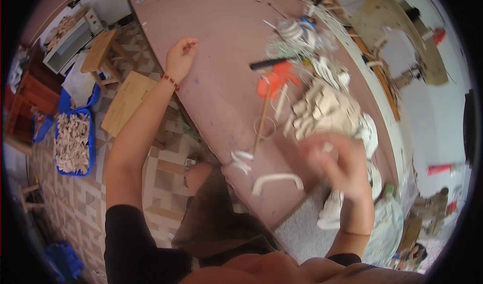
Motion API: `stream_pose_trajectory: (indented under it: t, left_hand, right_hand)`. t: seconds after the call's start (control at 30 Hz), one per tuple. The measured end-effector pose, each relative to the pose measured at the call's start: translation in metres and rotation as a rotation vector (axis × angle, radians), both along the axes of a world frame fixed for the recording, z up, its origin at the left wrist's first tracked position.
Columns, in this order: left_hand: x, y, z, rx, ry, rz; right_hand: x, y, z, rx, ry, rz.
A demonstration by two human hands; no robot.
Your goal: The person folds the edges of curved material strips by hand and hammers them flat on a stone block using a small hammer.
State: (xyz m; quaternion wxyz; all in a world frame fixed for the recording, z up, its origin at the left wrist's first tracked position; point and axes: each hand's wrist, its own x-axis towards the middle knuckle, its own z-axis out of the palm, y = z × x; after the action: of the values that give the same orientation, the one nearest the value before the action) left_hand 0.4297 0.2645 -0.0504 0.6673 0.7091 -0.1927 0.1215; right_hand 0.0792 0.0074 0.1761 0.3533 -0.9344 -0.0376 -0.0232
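Blurred right hand (338, 165) (fingers curled) beside pale wooden pieces (324, 110)

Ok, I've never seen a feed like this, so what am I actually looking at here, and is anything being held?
There is one picture, from a wide fisheye camera worn on a person's head and looking down, so straight edges bend near the rim. No machine: these are a person's two bare hands. The left hand rests loosely curled on the pinkish worktable, holding nothing. The right hand is blurred by motion, so I cannot tell whether it holds anything. Near it lie a pile of small pale wooden pieces, a curved white piece, a thin wooden stick and an orange tool. On the tiled floor to the left stands a blue tray of more pale pieces.
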Motion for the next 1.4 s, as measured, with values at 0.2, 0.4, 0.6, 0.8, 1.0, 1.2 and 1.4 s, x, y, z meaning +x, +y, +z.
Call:
stream_pose_trajectory:
  t: [0.2, 0.4, 0.6, 0.8, 1.0, 1.2, 1.4]
  left_hand:
    - [0.138, 0.025, 0.006, 0.839, 0.078, 0.371]
    - [0.24, 0.048, 0.003, 1.147, 0.318, 0.37]
    - [0.336, 0.063, -0.007, 1.034, 0.229, 0.464]
    - [0.345, 0.056, -0.015, 1.19, 0.197, 0.611]
    - [0.341, 0.055, 0.002, 1.207, 0.271, 0.527]
    - [0.341, 0.055, 0.007, 1.204, 0.362, 0.46]
    - [0.341, 0.055, 0.01, 1.178, 0.404, 0.427]
  right_hand:
    - [0.117, 0.029, 0.039, 0.767, -0.226, 0.816]
    - [0.253, 0.04, 0.062, 0.976, -0.115, 0.967]
    - [0.384, 0.083, 0.087, 0.971, -0.097, 0.935]
    - [0.515, 0.096, 0.049, 0.832, 0.012, 0.85]
    - [0.8, 0.075, -0.104, 0.324, 0.255, -0.167]
    - [0.973, 0.048, -0.182, -0.266, -0.051, -0.372]
    - [1.043, 0.055, -0.187, -0.337, 0.092, -0.432]
